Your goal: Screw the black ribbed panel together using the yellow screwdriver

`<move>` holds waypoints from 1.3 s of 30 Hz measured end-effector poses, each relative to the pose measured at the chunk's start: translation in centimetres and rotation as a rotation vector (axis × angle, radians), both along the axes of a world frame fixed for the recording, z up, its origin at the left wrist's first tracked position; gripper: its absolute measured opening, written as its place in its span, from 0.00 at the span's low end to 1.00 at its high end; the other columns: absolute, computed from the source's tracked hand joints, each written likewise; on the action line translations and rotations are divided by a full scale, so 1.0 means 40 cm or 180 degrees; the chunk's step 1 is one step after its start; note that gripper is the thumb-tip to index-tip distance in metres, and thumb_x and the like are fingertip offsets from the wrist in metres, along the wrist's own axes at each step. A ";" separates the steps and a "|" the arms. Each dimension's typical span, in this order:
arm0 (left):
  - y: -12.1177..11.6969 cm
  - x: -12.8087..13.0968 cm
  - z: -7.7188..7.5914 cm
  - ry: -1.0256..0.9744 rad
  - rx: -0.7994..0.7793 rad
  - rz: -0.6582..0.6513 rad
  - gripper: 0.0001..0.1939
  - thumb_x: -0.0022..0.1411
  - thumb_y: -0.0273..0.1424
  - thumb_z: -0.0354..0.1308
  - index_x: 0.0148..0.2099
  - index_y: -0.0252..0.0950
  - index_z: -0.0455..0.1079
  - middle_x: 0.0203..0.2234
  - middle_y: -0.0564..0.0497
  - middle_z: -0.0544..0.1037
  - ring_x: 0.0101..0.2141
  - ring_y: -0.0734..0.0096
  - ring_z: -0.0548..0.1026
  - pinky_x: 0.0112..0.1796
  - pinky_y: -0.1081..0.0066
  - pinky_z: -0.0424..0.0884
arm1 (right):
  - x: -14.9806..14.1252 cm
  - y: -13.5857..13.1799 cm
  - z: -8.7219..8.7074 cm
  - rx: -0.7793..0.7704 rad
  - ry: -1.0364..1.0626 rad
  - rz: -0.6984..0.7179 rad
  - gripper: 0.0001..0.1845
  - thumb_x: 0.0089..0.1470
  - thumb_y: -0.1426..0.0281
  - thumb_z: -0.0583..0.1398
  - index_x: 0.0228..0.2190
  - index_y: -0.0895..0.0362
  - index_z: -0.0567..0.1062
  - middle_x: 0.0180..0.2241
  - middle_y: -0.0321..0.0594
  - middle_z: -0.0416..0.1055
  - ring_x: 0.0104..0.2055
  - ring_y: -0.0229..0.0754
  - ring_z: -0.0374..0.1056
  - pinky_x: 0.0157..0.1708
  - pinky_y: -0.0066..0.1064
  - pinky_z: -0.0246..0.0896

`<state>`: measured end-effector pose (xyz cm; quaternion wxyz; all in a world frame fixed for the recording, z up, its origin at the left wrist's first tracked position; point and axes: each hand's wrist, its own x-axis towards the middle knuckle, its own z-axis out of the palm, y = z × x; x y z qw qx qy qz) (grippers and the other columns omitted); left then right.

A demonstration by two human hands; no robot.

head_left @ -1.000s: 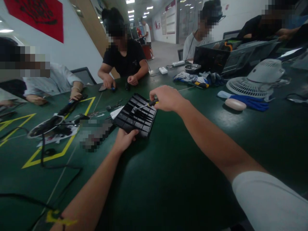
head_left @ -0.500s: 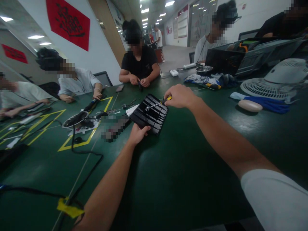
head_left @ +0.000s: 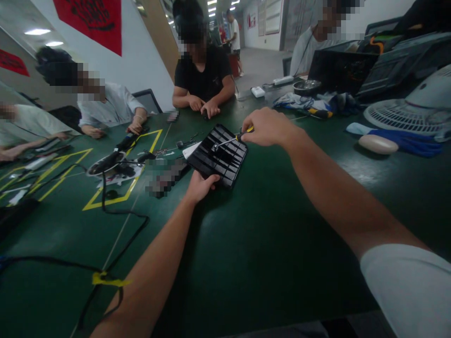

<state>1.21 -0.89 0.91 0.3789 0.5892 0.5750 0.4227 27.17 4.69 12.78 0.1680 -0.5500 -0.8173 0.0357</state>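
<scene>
A black ribbed plastic panel is tilted up over the green table, its near-left edge gripped by my left hand with the thumb on top. My right hand is closed around the yellow and black handle of a screwdriver. The metal shaft points left and down, and its end meets a small light metallic piece on the panel; whether that piece is part of the tool I cannot tell. A white sheet or card shows behind the panel's left edge.
A black cable with yellow tape runs by my left forearm. Yellow tape lines frame small parts at left. At right lie a pale oval object, blue gloves and a white fan. Other people sit around the table.
The view has swung left, then tipped slightly down. Both hands keep their hold on the panel and screwdriver. The person across has brought both hands together.
</scene>
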 end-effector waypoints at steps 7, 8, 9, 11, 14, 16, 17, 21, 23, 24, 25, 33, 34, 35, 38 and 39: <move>-0.003 0.004 0.010 0.0010 -0.0058 0.0042 0.18 0.46 0.38 0.68 0.37 0.37 0.68 0.26 0.53 0.75 0.20 0.74 0.71 0.21 0.71 0.67 | -0.002 -0.005 0.003 -0.0061 0.0266 0.0112 0.14 0.60 0.60 0.65 0.45 0.52 0.83 0.47 0.47 0.82 0.50 0.55 0.75 0.46 0.43 0.66; -0.003 0.004 0.010 0.0023 -0.0062 0.0060 0.18 0.46 0.38 0.68 0.37 0.37 0.68 0.26 0.53 0.75 0.20 0.74 0.71 0.20 0.71 0.67 | -0.002 -0.005 0.003 -0.0071 0.0280 0.0134 0.13 0.60 0.61 0.65 0.43 0.52 0.83 0.46 0.47 0.81 0.49 0.54 0.75 0.46 0.42 0.65; -0.002 0.004 0.010 0.0039 -0.0069 0.0082 0.18 0.46 0.38 0.68 0.37 0.37 0.68 0.26 0.53 0.75 0.20 0.73 0.71 0.20 0.71 0.67 | -0.003 -0.004 0.003 -0.0074 0.0292 0.0153 0.12 0.60 0.61 0.65 0.42 0.53 0.83 0.45 0.47 0.81 0.48 0.54 0.75 0.46 0.42 0.65; -0.003 0.003 0.012 0.0077 -0.0089 0.0135 0.18 0.46 0.38 0.68 0.36 0.37 0.68 0.25 0.53 0.75 0.20 0.73 0.71 0.21 0.71 0.68 | -0.003 -0.003 0.003 -0.0071 0.0328 0.0183 0.10 0.60 0.62 0.65 0.41 0.53 0.83 0.44 0.46 0.81 0.48 0.53 0.75 0.46 0.42 0.65; -0.007 0.002 0.017 0.0167 -0.0136 0.0164 0.17 0.46 0.38 0.68 0.35 0.37 0.68 0.24 0.53 0.75 0.19 0.73 0.71 0.21 0.70 0.68 | -0.001 -0.002 0.005 -0.0105 0.0362 0.0248 0.11 0.55 0.65 0.69 0.41 0.53 0.82 0.42 0.45 0.80 0.47 0.53 0.74 0.45 0.41 0.66; -0.009 0.002 0.020 0.0235 -0.0124 0.0175 0.16 0.47 0.38 0.68 0.35 0.37 0.68 0.23 0.53 0.75 0.19 0.73 0.71 0.21 0.70 0.68 | 0.000 -0.003 0.005 -0.0154 0.0332 0.0297 0.14 0.51 0.69 0.72 0.41 0.53 0.81 0.42 0.44 0.79 0.46 0.53 0.74 0.45 0.41 0.66; -0.010 0.001 0.021 0.0264 -0.0104 0.0176 0.16 0.47 0.38 0.68 0.34 0.37 0.68 0.23 0.53 0.75 0.19 0.72 0.71 0.21 0.70 0.68 | 0.000 -0.003 0.005 -0.0177 0.0310 0.0309 0.16 0.49 0.71 0.72 0.42 0.52 0.81 0.42 0.44 0.79 0.46 0.53 0.74 0.44 0.40 0.66; -0.011 0.000 0.020 0.0297 -0.0050 0.0161 0.16 0.46 0.39 0.68 0.33 0.38 0.67 0.21 0.54 0.73 0.19 0.71 0.71 0.20 0.70 0.67 | -0.003 0.002 0.002 -0.0159 0.0301 0.0346 0.17 0.50 0.74 0.69 0.43 0.52 0.82 0.44 0.43 0.80 0.45 0.50 0.74 0.42 0.38 0.67; -0.011 -0.001 0.020 0.0298 -0.0045 0.0169 0.16 0.46 0.39 0.68 0.33 0.38 0.67 0.21 0.54 0.73 0.19 0.71 0.71 0.20 0.70 0.66 | -0.004 0.006 0.000 -0.0150 0.0323 0.0370 0.16 0.50 0.74 0.68 0.42 0.51 0.83 0.44 0.43 0.80 0.44 0.50 0.74 0.41 0.37 0.67; -0.010 -0.001 0.019 0.0300 -0.0046 0.0172 0.16 0.46 0.39 0.68 0.33 0.38 0.67 0.21 0.54 0.73 0.19 0.71 0.70 0.20 0.70 0.66 | -0.004 0.008 0.000 -0.0145 0.0330 0.0376 0.16 0.50 0.74 0.68 0.42 0.51 0.83 0.44 0.43 0.80 0.44 0.50 0.74 0.41 0.37 0.66; -0.009 -0.001 0.018 0.0299 -0.0052 0.0165 0.16 0.47 0.39 0.68 0.32 0.38 0.67 0.21 0.54 0.73 0.19 0.71 0.70 0.20 0.70 0.67 | -0.004 0.008 0.000 -0.0129 0.0338 0.0376 0.15 0.50 0.74 0.68 0.41 0.51 0.83 0.44 0.43 0.80 0.44 0.50 0.74 0.41 0.37 0.66; -0.003 0.002 0.009 0.0091 -0.0079 0.0065 0.15 0.46 0.38 0.67 0.34 0.37 0.69 0.24 0.52 0.75 0.20 0.72 0.70 0.21 0.69 0.69 | 0.013 -0.025 0.040 0.0109 0.0226 0.0468 0.15 0.50 0.69 0.68 0.42 0.54 0.84 0.41 0.43 0.81 0.41 0.48 0.74 0.39 0.37 0.62; -0.002 0.003 0.007 0.0053 -0.0066 0.0060 0.15 0.46 0.37 0.67 0.35 0.37 0.69 0.25 0.52 0.75 0.20 0.72 0.70 0.22 0.69 0.69 | 0.016 -0.030 0.046 0.0118 0.0181 0.0478 0.15 0.50 0.68 0.68 0.42 0.54 0.85 0.41 0.42 0.81 0.41 0.48 0.74 0.39 0.36 0.62; -0.002 0.003 0.004 0.0019 -0.0058 0.0041 0.15 0.46 0.37 0.67 0.36 0.37 0.69 0.25 0.53 0.75 0.20 0.72 0.70 0.22 0.69 0.70 | 0.019 -0.035 0.051 0.0131 0.0139 0.0478 0.15 0.50 0.68 0.68 0.42 0.54 0.84 0.41 0.42 0.81 0.41 0.48 0.74 0.39 0.36 0.62; 0.001 0.001 -0.005 -0.0037 -0.0057 -0.0071 0.14 0.47 0.36 0.66 0.35 0.37 0.69 0.25 0.53 0.75 0.20 0.72 0.71 0.22 0.69 0.69 | 0.027 -0.048 0.064 0.0250 0.0030 0.0393 0.15 0.51 0.69 0.68 0.43 0.55 0.84 0.42 0.42 0.81 0.42 0.49 0.74 0.41 0.36 0.62; 0.002 0.000 -0.008 -0.0053 -0.0053 -0.0095 0.13 0.48 0.36 0.65 0.35 0.37 0.69 0.25 0.53 0.75 0.21 0.71 0.71 0.22 0.69 0.69 | 0.029 -0.052 0.068 0.0297 -0.0009 0.0364 0.15 0.52 0.69 0.68 0.43 0.55 0.84 0.43 0.43 0.81 0.43 0.49 0.74 0.41 0.37 0.62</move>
